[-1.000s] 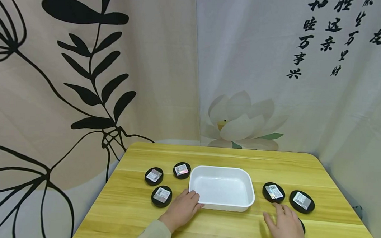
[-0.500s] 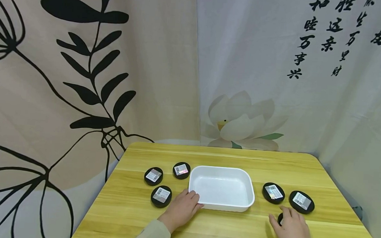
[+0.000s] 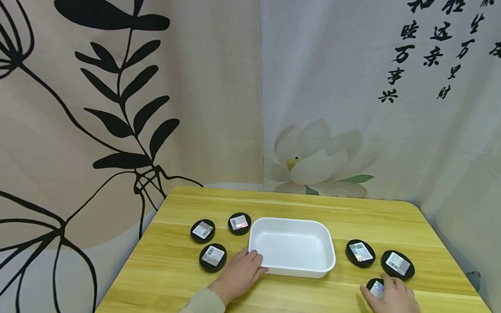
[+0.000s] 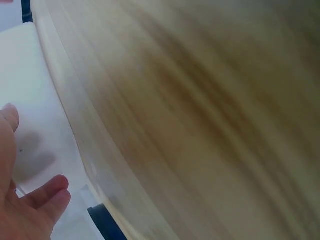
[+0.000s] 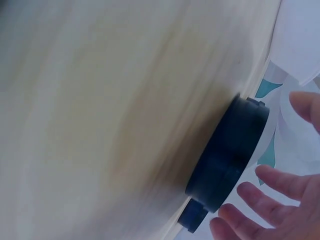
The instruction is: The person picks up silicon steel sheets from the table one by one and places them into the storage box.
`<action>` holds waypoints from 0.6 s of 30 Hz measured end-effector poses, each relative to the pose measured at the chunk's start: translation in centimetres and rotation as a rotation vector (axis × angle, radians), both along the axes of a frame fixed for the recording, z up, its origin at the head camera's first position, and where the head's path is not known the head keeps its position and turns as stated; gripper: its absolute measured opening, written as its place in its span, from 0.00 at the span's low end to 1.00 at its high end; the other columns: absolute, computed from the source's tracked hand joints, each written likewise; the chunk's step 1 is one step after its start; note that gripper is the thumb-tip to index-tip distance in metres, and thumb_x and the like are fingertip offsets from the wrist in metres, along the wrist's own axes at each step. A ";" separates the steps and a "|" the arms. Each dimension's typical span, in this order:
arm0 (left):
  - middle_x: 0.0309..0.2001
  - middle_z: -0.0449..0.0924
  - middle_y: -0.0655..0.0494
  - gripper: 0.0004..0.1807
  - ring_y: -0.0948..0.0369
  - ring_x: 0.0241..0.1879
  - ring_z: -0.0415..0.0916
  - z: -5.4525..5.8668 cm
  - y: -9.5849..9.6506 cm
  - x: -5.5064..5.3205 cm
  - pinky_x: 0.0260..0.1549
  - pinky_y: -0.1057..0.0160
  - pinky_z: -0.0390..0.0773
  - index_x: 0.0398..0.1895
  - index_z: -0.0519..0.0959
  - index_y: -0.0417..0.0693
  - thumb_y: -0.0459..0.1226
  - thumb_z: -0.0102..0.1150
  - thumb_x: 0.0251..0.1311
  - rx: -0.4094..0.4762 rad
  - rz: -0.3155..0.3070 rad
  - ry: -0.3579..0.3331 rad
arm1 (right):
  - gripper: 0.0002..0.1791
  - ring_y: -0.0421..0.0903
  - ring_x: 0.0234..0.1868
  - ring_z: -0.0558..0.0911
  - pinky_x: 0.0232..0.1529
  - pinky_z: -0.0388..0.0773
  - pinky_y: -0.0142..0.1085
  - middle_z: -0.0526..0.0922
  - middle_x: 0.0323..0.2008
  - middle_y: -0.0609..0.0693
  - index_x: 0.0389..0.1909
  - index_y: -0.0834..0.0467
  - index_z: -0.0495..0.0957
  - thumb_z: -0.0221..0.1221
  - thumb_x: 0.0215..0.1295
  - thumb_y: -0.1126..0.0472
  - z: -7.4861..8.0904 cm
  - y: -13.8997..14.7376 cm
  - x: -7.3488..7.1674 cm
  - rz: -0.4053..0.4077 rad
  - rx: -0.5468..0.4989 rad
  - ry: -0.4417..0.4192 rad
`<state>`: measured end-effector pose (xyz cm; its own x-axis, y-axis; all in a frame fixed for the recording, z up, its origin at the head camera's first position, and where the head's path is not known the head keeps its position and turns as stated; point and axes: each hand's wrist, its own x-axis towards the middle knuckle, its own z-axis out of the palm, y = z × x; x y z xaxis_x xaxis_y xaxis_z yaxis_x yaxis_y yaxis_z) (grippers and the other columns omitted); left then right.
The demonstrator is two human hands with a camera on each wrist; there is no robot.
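My left hand (image 3: 241, 275) grips the near left corner of a white rectangular tray (image 3: 295, 271), fingers at the rim and thumb along the front wall. Its thumb and fingertips also show against the tray in the left wrist view. At the right, my right hand (image 3: 396, 303) reaches over a flat round black case (image 3: 377, 288) with a shiny label, partly covered by the fingers. In the right wrist view the thumb and fingers spread apart close to the black case (image 5: 227, 155), with a gap between. Inside the tray nothing lies.
Two more labelled black cases lie beyond the right hand, one at left (image 3: 360, 253) and one at right (image 3: 398, 264). Left of the tray lie three others: a back case (image 3: 239, 223), a middle case (image 3: 202, 231) and a front case (image 3: 212, 257). A printed curtain (image 3: 219, 103) hangs behind the table (image 3: 294, 300).
My right hand has moved right and slightly toward me, from below the left-hand case to over the nearest one, whose label now shows. The left hand and tray have stayed put.
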<state>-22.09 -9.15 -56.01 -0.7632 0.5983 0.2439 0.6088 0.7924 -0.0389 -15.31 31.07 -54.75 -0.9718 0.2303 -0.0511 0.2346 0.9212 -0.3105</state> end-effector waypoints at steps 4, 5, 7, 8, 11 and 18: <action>0.33 0.69 0.64 0.18 0.61 0.39 0.68 0.1 0.0 -0.1 0.43 0.63 0.73 0.35 0.71 0.56 0.55 0.42 0.77 -0.011 -0.005 -0.005 | 0.58 0.77 0.54 0.69 0.56 0.68 0.69 0.68 0.55 0.81 0.61 0.78 0.66 0.58 0.58 0.25 0.0 0.5 -0.1 -0.017 -0.009 -0.045; 0.33 0.69 0.64 0.18 0.61 0.38 0.68 0.1 0.0 -0.1 0.44 0.63 0.74 0.35 0.71 0.56 0.55 0.42 0.77 -0.014 -0.007 -0.004 | 0.59 0.77 0.54 0.70 0.56 0.68 0.69 0.68 0.55 0.81 0.62 0.78 0.65 0.59 0.57 0.24 0.0 0.5 -0.1 -0.020 -0.012 -0.053; 0.33 0.69 0.64 0.18 0.61 0.38 0.68 0.2 0.0 -0.1 0.43 0.63 0.74 0.35 0.71 0.56 0.55 0.42 0.77 -0.011 -0.012 -0.002 | 0.61 0.77 0.54 0.70 0.54 0.69 0.69 0.67 0.55 0.82 0.62 0.78 0.64 0.59 0.55 0.23 0.0 0.7 -0.1 -0.022 -0.016 -0.072; 0.33 0.68 0.64 0.18 0.61 0.38 0.68 0.2 -0.1 -0.1 0.43 0.63 0.74 0.35 0.71 0.56 0.55 0.42 0.77 -0.011 -0.015 0.002 | 0.62 0.78 0.53 0.70 0.54 0.69 0.69 0.67 0.55 0.82 0.63 0.78 0.64 0.59 0.54 0.22 0.0 0.8 -0.1 -0.021 -0.018 -0.080; 0.32 0.69 0.63 0.17 0.61 0.37 0.68 0.3 -0.1 -0.1 0.40 0.63 0.74 0.34 0.71 0.56 0.55 0.44 0.76 -0.006 -0.025 0.015 | 0.64 0.78 0.53 0.70 0.51 0.71 0.70 0.66 0.56 0.83 0.63 0.78 0.62 0.60 0.52 0.21 -0.1 1.0 0.0 -0.015 -0.020 -0.100; 0.33 0.69 0.63 0.17 0.60 0.37 0.68 0.4 -0.2 0.0 0.39 0.63 0.74 0.34 0.71 0.56 0.55 0.45 0.76 0.004 -0.025 0.008 | 0.67 0.78 0.50 0.72 0.48 0.72 0.69 0.66 0.55 0.83 0.63 0.79 0.61 0.61 0.49 0.20 -0.2 1.3 0.0 -0.003 -0.040 -0.121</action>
